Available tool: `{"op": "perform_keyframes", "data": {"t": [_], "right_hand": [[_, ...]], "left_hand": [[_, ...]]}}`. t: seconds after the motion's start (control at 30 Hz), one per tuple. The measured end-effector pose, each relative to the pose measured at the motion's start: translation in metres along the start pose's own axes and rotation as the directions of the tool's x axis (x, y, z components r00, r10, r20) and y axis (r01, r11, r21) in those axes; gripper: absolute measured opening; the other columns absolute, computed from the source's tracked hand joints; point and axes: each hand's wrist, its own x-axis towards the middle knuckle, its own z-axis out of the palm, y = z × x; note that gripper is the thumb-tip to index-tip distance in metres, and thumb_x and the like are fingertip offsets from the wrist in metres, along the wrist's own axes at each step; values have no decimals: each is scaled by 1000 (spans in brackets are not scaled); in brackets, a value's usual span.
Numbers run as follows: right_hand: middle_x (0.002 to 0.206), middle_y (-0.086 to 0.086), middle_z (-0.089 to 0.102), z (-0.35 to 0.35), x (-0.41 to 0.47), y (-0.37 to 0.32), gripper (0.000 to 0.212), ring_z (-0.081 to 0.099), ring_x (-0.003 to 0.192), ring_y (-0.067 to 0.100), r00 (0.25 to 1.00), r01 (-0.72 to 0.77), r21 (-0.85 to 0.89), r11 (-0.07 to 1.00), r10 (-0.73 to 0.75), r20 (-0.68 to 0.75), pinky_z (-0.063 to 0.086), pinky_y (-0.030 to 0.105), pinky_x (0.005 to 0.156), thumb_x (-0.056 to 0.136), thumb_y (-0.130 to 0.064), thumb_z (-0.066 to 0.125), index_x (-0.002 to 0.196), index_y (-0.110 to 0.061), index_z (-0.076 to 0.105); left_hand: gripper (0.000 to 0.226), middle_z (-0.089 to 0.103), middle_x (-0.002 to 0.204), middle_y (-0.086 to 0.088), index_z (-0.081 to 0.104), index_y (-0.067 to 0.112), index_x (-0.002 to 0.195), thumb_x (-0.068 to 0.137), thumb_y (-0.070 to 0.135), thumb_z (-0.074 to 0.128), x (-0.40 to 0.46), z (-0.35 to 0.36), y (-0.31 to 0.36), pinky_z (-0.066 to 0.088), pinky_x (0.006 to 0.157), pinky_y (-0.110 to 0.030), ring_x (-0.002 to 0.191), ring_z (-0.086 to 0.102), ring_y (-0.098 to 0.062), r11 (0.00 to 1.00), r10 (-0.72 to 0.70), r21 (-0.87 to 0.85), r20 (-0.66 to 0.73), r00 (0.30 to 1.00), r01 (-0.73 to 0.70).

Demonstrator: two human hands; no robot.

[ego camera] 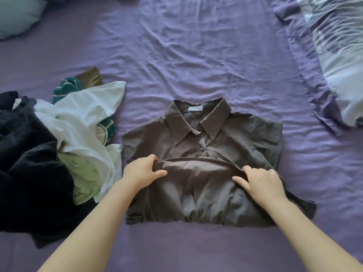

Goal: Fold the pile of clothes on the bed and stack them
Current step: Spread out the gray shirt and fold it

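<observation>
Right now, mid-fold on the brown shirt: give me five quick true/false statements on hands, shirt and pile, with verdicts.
1. Both hands grip the folded-up hem edge of the brown collared shirt. True: left hand and right hand each hold it.
2. The shirt lies collar toward the person. False: the collar points away, toward the far side of the bed.
3. The unfolded pile sits on the person's left. True.
4. A white garment lies on the pile. True.
5. The shirt lies on a green sheet. False: the purple sheet is under it.
</observation>
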Motion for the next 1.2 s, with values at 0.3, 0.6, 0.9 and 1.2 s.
{"op": "perform_keyframes", "data": {"t": [0.3, 0.6, 0.9, 1.2], "right_hand": [[66, 0, 57, -33, 9, 5, 34, 62, 61, 26, 952, 123, 284, 951, -33, -303, 42, 35, 44, 90, -46, 52, 76, -15, 48], [49, 7, 52, -119, 124, 16, 40, 50, 32, 26, 693, 323, -65, 944, -283, -664, 30, 23, 33, 77, -41, 72, 66, -7, 53], [121, 14, 62, -81, 120, -20, 40, 56, 118, 32, 770, 282, 131, 950, -142, -622, 41, 51, 101, 86, -30, 63, 120, -8, 62], [142, 20, 45, -8, 82, 22, 69, 28, 136, 37, 950, 153, 117, 981, -113, -292, 21, 63, 106, 96, -56, 6, 132, -24, 55]], "left_hand": [[33, 55, 77, -2, 39, 17, 83, 94, 47, 48, -11, -18, -3, 43, 62, -37, 77, 60, -33, 984, 91, -131, -236, 967, -124], [30, 58, 65, -12, 61, 4, 78, 81, 32, 72, 37, -90, -18, 43, 39, -31, 47, 59, -31, 952, 232, 301, -584, 778, -57], [32, 63, 124, -12, 68, 12, 116, 88, 22, 58, 20, 3, 104, 46, 99, -53, 118, 58, -31, 978, 191, 50, -617, 764, -204], [71, 37, 150, -11, 44, 24, 142, 88, 66, 26, 67, 30, 112, 19, 107, -62, 137, 37, -36, 977, 168, 177, -319, 933, -116]]}}
